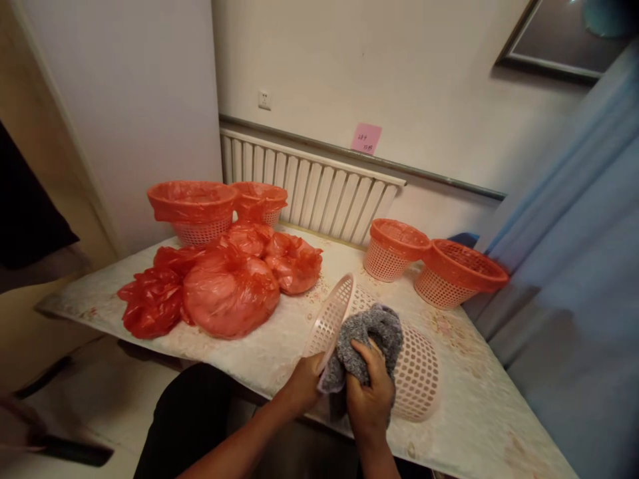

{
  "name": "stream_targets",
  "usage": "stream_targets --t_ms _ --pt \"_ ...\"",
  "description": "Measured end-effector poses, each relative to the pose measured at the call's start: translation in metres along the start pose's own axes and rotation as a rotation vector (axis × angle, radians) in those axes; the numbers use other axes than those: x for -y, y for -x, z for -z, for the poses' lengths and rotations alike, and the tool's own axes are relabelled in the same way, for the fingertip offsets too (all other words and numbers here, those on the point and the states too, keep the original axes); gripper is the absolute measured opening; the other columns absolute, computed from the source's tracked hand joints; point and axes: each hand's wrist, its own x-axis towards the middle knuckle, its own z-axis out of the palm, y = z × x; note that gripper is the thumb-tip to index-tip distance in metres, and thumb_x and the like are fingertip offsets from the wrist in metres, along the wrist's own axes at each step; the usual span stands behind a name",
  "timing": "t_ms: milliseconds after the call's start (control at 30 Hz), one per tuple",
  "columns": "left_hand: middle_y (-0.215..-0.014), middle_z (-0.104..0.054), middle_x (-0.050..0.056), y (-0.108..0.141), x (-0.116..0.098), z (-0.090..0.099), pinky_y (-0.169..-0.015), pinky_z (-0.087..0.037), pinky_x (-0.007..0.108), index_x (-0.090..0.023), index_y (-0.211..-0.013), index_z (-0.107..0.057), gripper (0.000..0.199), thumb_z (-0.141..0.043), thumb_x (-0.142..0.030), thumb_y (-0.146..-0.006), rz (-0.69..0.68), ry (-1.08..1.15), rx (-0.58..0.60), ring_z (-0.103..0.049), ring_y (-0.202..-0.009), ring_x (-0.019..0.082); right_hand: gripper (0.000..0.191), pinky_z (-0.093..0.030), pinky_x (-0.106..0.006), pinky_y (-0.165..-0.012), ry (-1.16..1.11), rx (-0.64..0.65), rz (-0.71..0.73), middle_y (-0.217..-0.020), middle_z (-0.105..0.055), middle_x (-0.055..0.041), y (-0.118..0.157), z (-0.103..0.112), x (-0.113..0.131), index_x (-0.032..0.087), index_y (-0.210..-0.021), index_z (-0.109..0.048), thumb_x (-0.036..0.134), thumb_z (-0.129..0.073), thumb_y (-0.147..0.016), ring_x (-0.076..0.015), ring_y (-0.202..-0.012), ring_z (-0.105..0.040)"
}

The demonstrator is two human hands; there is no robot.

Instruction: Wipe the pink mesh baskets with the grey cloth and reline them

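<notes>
A pale pink perforated plastic basket (pixel 417 372) lies on its side at the near edge of the table, its round mouth turned to the left. My left hand (pixel 305 384) grips the basket's rim on the near side. In my right hand (pixel 372 392) is a bunched grey cloth (pixel 369 332), pressed against the outside of the basket. A loose part of the cloth hangs down by the rim, close to my left fingers. The cloth covers the middle of the basket's wall.
Knotted red plastic bags (pixel 232 293) lie on the left of the patterned tablecloth (pixel 479 392). Behind them stand baskets lined with red bags (pixel 194 199). Two more lined baskets (pixel 397 243) stand at the back right. A radiator (pixel 309 183) and a blue curtain (pixel 574 266) border the table.
</notes>
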Motion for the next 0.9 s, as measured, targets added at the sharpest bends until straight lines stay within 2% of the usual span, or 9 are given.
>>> stream_targets --t_ms 100,233,533,700,900 --pt "-0.083 -0.072 0.004 0.000 0.010 0.001 -0.073 -0.049 0.029 -0.016 -0.087 -0.072 0.023 -0.060 -0.031 -0.075 -0.004 0.010 -0.009 -0.059 -0.074 0.020 0.040 -0.042 -0.047 -0.097 -0.011 0.042 0.069 -0.114 -0.063 -0.0079 0.001 -0.013 0.016 0.021 -0.110 -0.060 0.008 -0.043 -0.076 -0.0243 -0.116 -0.053" --pt "-0.079 -0.071 0.005 0.003 0.019 0.001 -0.074 -0.049 0.029 -0.014 -0.084 -0.072 0.020 -0.063 -0.029 -0.074 0.018 0.142 -0.053 -0.059 -0.074 0.020 0.039 -0.039 -0.052 -0.097 0.051 0.049 0.103 -0.120 -0.060 -0.0111 0.007 -0.023 0.020 0.021 -0.116 -0.057 0.010 -0.045 -0.080 -0.0275 -0.120 -0.050" --pt "-0.080 -0.071 0.006 0.010 0.029 -0.002 -0.070 -0.050 0.030 -0.016 -0.089 -0.071 0.022 -0.064 -0.030 -0.074 0.023 0.099 -0.014 -0.059 -0.074 0.021 0.036 -0.038 -0.051 -0.096 0.093 0.069 0.128 -0.120 -0.058 -0.0125 0.019 -0.020 0.019 0.020 -0.114 -0.057 0.012 -0.045 -0.082 -0.0282 -0.120 -0.048" --pt "-0.089 -0.072 0.006 0.015 0.022 -0.006 -0.081 -0.049 0.031 -0.017 -0.087 -0.072 0.020 -0.062 -0.031 -0.076 -0.011 0.059 0.002 -0.061 -0.082 0.023 0.038 -0.038 -0.053 -0.096 0.142 0.046 0.096 -0.119 -0.058 -0.0145 0.023 -0.017 0.024 0.017 -0.118 -0.054 0.016 -0.049 -0.081 -0.0304 -0.120 -0.047" --pt "-0.094 -0.070 0.008 0.026 0.010 -0.030 -0.089 -0.047 0.034 -0.015 -0.102 -0.067 0.030 -0.061 -0.036 -0.081 0.010 0.355 0.051 -0.061 -0.091 0.022 0.045 -0.040 -0.050 -0.095 0.237 -0.047 0.026 -0.121 -0.055 -0.0159 0.027 -0.011 0.013 0.015 -0.126 -0.048 0.024 -0.056 -0.082 -0.0297 -0.116 -0.048"
